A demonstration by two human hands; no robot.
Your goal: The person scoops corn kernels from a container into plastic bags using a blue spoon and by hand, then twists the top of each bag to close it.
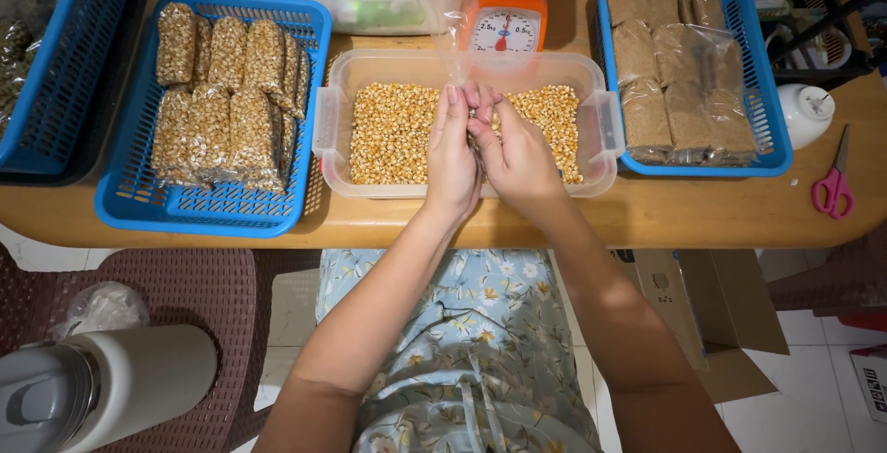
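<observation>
A wooden counter (573,222) is being used to carry everything, and it is being crossed by a row of containers. At its left, a blue basket (129,199) is being filled with clear packets of yellow kernels (226,93); at its right, a second blue basket (771,153) is being filled with packets of brown grain (674,84). Between them, a clear plastic tub (328,130) is being kept part full of loose corn kernels (393,130). Behind the tub, an orange kitchen scale (506,24) is being partly hidden. Above the tub, a thin clear plastic bag (448,19) is being held upright at its lower end by both hands, pressed together side by side: the left hand (451,162) is being closed on it with fingers nearly straight, the right hand (517,157) is being curled around it from the other side. Near the counter's right edge, pink scissors (834,185) are being left lying, well apart from the hands.
</observation>
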